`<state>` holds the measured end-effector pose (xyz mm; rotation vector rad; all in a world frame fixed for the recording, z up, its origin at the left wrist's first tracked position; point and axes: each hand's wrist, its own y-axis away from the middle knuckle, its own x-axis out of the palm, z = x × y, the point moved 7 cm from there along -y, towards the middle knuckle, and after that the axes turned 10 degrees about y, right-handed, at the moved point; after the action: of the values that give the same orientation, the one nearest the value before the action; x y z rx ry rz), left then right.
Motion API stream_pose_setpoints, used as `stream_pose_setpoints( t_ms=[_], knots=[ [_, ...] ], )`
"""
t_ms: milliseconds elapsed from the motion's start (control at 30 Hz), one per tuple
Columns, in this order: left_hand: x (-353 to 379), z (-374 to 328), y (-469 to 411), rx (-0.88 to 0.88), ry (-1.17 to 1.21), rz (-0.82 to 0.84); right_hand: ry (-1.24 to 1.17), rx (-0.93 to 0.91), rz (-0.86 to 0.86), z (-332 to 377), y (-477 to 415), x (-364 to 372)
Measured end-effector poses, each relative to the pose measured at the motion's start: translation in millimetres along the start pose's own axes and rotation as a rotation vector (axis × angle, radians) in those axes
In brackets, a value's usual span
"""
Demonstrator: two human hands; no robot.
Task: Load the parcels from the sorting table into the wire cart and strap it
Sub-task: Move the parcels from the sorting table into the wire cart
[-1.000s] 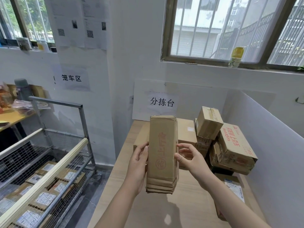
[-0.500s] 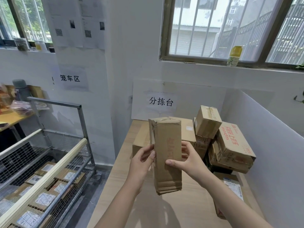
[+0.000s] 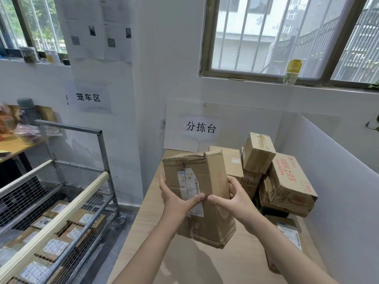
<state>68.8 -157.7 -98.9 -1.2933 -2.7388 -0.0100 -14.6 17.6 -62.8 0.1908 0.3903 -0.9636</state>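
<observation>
I hold a tall brown cardboard parcel (image 3: 207, 181) upright above the wooden sorting table (image 3: 155, 232), its white shipping label turned toward me. My left hand (image 3: 176, 198) grips its left side with the thumb across the label. My right hand (image 3: 231, 198) grips the right side, thumb on the front face. More parcels (image 3: 287, 181) are piled at the table's back right, and a flat labelled one (image 3: 291, 232) lies near the right edge. The wire cart (image 3: 67, 201) stands at the left with several labelled parcels lying inside.
A white partition (image 3: 338, 191) walls the table's right side and the wall closes its back. The cart's metal frame post (image 3: 102, 156) and cream top rail (image 3: 55, 214) stand between table and cart floor. A desk with clutter (image 3: 18, 136) sits at the far left.
I have turned the parcel in my hands, so its wide labelled face now shows instead of the narrow side. Both hands have shifted their grip lower on it.
</observation>
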Motion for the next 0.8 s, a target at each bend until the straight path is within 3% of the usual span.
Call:
stream_pose_setpoints(
  t_ms=[167,367,500,800],
  knots=[
    [-11,3,-3,-0.042,0.067,-0.009,-0.109,0.023,-0.035,-6,-1,-6],
    [-19,-20,4,0.063,0.351,0.025,-0.268,0.027,-0.091,-4,-2,-22],
    [-23,-36,16,0.062,0.407,0.066,-0.279,0.013,-0.11,7,4,-24],
    [-39,-68,68,0.15,0.499,-0.042,-0.287,-0.03,-0.169,42,39,-18]
  ],
)
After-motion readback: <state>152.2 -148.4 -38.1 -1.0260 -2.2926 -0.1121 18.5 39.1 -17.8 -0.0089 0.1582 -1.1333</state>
